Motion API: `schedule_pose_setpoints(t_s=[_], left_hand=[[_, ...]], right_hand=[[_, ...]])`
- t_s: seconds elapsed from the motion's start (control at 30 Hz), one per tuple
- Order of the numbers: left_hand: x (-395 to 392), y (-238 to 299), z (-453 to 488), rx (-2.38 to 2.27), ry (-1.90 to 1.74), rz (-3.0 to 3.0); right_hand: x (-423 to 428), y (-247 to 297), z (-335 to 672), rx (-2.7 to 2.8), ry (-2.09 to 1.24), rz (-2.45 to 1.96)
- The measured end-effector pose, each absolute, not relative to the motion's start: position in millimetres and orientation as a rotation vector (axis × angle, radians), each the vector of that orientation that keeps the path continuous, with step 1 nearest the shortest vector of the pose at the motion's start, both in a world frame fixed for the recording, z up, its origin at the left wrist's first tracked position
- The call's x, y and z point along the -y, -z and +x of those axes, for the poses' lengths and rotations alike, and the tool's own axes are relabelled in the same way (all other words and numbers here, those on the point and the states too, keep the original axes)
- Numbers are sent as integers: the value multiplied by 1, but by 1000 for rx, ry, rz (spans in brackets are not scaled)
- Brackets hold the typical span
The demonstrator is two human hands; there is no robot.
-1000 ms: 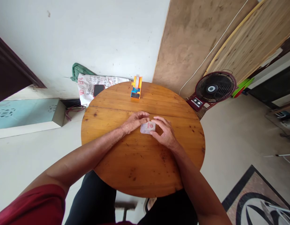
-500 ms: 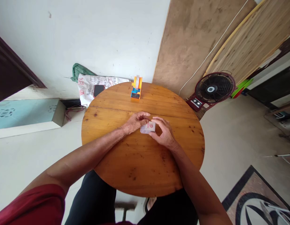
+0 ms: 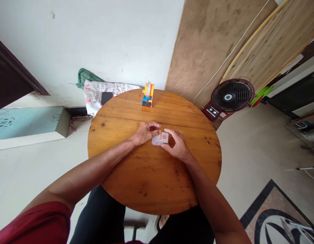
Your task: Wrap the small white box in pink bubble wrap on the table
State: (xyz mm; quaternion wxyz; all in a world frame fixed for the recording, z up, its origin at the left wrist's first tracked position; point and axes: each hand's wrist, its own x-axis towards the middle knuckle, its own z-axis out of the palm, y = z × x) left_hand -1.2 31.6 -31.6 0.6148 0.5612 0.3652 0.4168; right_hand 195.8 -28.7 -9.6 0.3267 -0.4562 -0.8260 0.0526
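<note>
A small box in clear plastic with red print [image 3: 164, 137] is between my two hands, just above or on the middle of the round wooden table [image 3: 146, 169]. My right hand [image 3: 179, 145] grips it from the right, thumb at the near edge and fingers at the far edge. On the other side, my left hand [image 3: 145, 133] has its thumb against the box's upper left corner and its fingers curled beyond it. The clear wrapping or case reaches out at the box's left end. What is inside is too small to make out.
At the table's far edge stands an orange and blue tape dispenser [image 3: 148, 96]. A dark phone-like object [image 3: 106, 98] lies by the left rim on a white printed sack [image 3: 92, 89]. A dark red fan [image 3: 230, 96] stands to the right, near a wooden board [image 3: 197, 44].
My left hand has shifted slightly, its fingertips drawing back a little to the left. The right fingers have changed position slightly, and more of the box's printed face shows.
</note>
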Motion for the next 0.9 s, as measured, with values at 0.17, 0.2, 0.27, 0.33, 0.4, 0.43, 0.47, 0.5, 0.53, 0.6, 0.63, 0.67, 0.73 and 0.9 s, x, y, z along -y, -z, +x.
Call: schedule_pose_setpoints(t_s=[0.17,0.2,0.27,0.33,0.4,0.43,0.47,0.5,0.53,0.6,0.63,0.67,0.73,0.9], left_hand=[[-33,34,2,-827,-962,1284],[-33,33,2,-819,-956,1273],[-32,31,2,-800,-942,1258],[-30,29,3,-788,-943,1263],[-28,28,3,-788,-955,1289],[-27,28,3,-791,-961,1304],[-27,28,4,-796,-968,1319],[-26,28,4,-800,-970,1331],[-26,29,4,-805,-967,1339],[-27,30,6,-815,-956,1339],[-27,31,6,-821,-951,1332],[-28,32,7,-825,-947,1322],[-28,33,8,-821,-931,1305],[-31,34,8,-796,-867,1280]], right_hand=[[27,12,195,2145,-137,-1201],[26,12,194,2139,-136,-1203],[26,13,194,2130,-136,-1208],[26,13,194,2127,-135,-1213],[27,13,194,2130,-129,-1206],[28,13,194,2133,-123,-1196],[28,12,194,2134,-116,-1185],[29,11,194,2133,-108,-1174],[29,11,194,2128,-100,-1167],[30,9,193,2121,-90,-1163],[31,9,193,2122,-90,-1165],[31,8,192,2126,-91,-1168],[31,7,190,2133,-96,-1176],[30,9,188,2132,-118,-1197]])
